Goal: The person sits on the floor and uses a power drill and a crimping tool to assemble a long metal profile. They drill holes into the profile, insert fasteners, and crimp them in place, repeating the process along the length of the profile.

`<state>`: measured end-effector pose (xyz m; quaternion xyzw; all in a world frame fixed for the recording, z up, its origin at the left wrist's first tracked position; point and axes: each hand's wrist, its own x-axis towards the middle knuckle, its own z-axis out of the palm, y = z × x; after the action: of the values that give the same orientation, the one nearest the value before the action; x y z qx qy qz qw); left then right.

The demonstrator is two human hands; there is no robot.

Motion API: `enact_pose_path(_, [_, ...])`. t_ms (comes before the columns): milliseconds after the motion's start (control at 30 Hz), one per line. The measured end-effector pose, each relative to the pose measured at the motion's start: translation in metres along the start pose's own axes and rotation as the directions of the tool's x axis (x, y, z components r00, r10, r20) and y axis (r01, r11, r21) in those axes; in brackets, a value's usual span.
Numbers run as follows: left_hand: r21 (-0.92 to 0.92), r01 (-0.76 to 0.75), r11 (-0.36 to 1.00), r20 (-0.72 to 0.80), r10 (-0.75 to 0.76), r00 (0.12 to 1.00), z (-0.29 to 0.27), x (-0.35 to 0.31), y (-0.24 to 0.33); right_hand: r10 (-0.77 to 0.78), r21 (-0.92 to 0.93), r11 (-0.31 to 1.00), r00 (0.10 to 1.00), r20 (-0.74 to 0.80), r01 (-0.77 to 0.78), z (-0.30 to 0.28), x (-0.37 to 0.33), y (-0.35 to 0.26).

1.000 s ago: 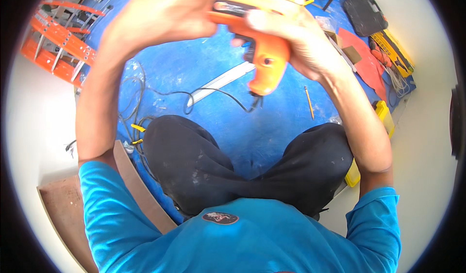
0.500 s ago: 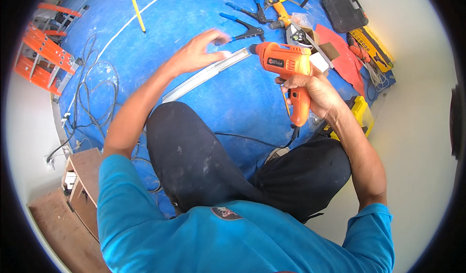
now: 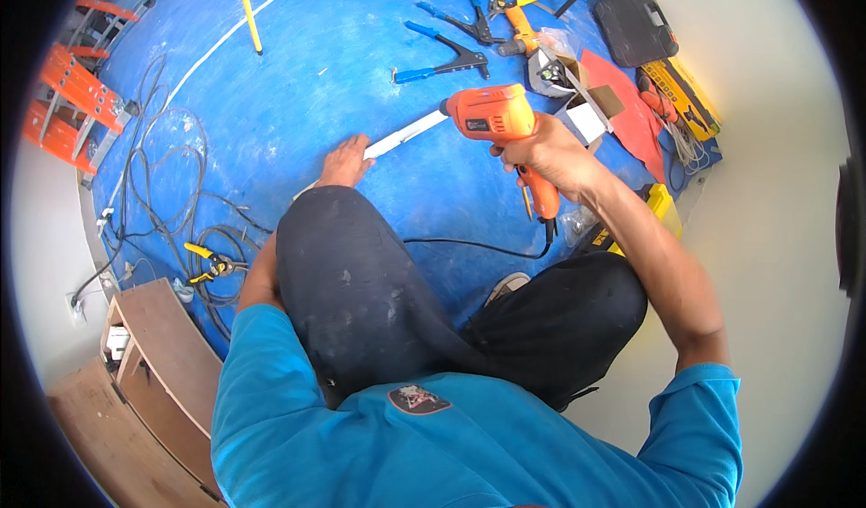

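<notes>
Your right hand [image 3: 559, 156] is wrapped round the handle of the orange drill [image 3: 494, 113], with the drill's nose pointing to about 9 o'clock. From that hand, the white strip [image 3: 408, 134] is at 9 o'clock, on the blue floor [image 3: 298, 79], and its long way runs from 8 o'clock, by your left knee [image 3: 329, 215], up to 2 o'clock. The drill's nose shows right at the strip's 2 o'clock end, but I can't tell if they touch. Your left hand [image 3: 345, 161] is the nearer one to the strip: it is down at the strip near the knee end, fingers bent, and I can't tell if they pinch it or just press. A black cord [image 3: 478, 246] drops from the handle at 6 o'clock and bends off to 9. Going out from your right hand, a black tool with blue handles [image 3: 465, 60] is between 10 and 11, a black case [image 3: 636, 25] at 1, and a red sheet [image 3: 622, 102] at 2. Far off, yellow pliers [image 3: 212, 263] sit between 8 and 9, and an orange ladder [image 3: 77, 79] at 9.
</notes>
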<state>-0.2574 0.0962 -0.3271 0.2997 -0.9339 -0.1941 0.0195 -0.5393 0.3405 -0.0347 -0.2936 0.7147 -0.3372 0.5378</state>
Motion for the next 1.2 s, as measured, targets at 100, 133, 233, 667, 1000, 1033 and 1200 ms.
enact_pose_path(100, [0.025, -0.042, 0.999, -0.028, 0.042, 0.999, 0.004, -0.009, 0.000, 0.009, 0.008, 1.000, 0.994, 0.106, -0.010, 0.011, 0.026, -0.001])
enact_pose_path(133, [0.060, -0.016, 0.998, 0.004, 0.016, 1.000, 0.007, -0.010, -0.002, 0.015, 0.022, 1.000, 0.990, 0.138, -0.019, 0.015, 0.036, -0.001])
enact_pose_path(233, [0.075, -0.028, 0.997, -0.019, 0.030, 0.999, 0.011, -0.011, -0.004, 0.040, 0.005, 0.999, 0.973, 0.226, -0.042, 0.030, 0.064, 0.002])
enact_pose_path(667, [0.011, 0.009, 1.000, -0.015, -0.009, 1.000, 0.010, -0.014, 0.001, 0.055, -0.145, 0.989, 0.969, 0.241, -0.020, 0.050, 0.103, -0.002])
enact_pose_path(1000, [0.265, -0.139, 0.954, -0.104, 0.172, 0.980, 0.033, -0.036, 0.029, 0.002, -0.176, 0.984, 0.994, 0.106, 0.017, 0.004, 0.083, -0.003])
enact_pose_path(1033, [0.262, -0.138, 0.955, -0.096, 0.168, 0.981, 0.034, -0.037, 0.030, 0.012, -0.187, 0.982, 0.996, 0.087, 0.004, 0.003, 0.082, 0.000])
enact_pose_path(1200, [0.178, -0.143, 0.974, -0.091, 0.161, 0.983, 0.029, -0.030, 0.025, -0.010, -0.139, 0.990, 0.999, 0.049, 0.017, 0.001, 0.078, 0.008])
